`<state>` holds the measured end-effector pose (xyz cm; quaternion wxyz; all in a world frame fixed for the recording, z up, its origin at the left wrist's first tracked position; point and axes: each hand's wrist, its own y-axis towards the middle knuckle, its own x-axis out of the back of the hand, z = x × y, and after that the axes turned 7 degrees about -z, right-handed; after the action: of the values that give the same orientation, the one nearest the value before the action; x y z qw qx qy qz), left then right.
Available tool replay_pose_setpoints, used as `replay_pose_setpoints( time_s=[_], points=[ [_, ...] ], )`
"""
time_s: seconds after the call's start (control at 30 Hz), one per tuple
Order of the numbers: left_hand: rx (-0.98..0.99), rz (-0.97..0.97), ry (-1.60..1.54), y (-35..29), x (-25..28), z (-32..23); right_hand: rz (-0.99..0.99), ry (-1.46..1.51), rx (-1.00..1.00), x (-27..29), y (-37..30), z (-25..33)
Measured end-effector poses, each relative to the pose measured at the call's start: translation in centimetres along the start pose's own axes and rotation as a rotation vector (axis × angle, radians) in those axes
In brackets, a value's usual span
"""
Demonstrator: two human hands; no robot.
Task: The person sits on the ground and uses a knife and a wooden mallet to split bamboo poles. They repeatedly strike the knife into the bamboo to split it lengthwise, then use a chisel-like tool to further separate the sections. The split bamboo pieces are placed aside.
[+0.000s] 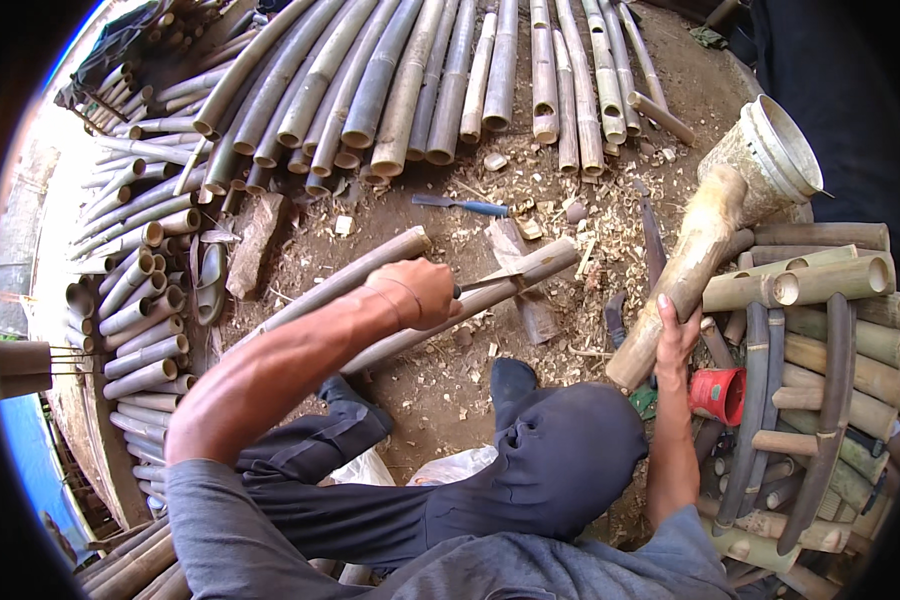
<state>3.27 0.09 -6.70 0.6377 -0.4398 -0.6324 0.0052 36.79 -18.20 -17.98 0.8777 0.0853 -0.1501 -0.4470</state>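
My left hand (417, 293) is closed around a chisel, its dark handle end just showing by the fist. The chisel's blade (498, 276) lies against a bamboo pole (555, 259) that slants across the ground in front of me. Under that pole sits a wooden block (538, 315). Beside it, to the left, a second bamboo pole (355, 267) runs beneath my left forearm. On the right, my right hand (676, 338) grips a thick wooden mallet (698, 238) by its narrower lower part. The mallet is raised at a slant, its far end in front of a white bucket.
Long bamboo poles (410, 90) lie in a row at the far side. More bamboo is stacked at the left (145, 340) and right (850, 350). The dirty white bucket (760, 150), a red container (718, 395) and a blue-handled chisel (480, 207) stand or lie among wood chips.
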Motion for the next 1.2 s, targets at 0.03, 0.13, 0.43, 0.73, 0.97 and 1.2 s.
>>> replay_pose_setpoints(
  time_s=[0.03,0.13,0.43,0.73,0.97,1.2],
  points=[
    [-0.025,0.008,-0.003,-0.7,1.5,0.1,0.056,0.006,0.002,0.5,0.3,0.9],
    [0.057,-0.077,-0.09,-5.1,8.3,-1.2,0.163,0.019,0.051,2.0,2.3,4.8],
    [-0.078,-0.801,-0.63,-11.3,15.4,-6.6,0.135,-0.023,0.525,4.3,11.4,27.1],
    [-0.063,-0.91,-0.591,3.2,3.6,-8.5,-0.18,0.004,1.006,1.9,12.7,40.6],
    [-0.023,-0.83,-0.568,3.9,5.0,-11.3,-0.287,-0.401,0.91,1.4,22.0,33.2],
    [-0.036,-0.683,-0.498,3.8,3.7,-7.7,0.601,-0.848,0.367,-6.5,16.9,23.7]
  ],
)
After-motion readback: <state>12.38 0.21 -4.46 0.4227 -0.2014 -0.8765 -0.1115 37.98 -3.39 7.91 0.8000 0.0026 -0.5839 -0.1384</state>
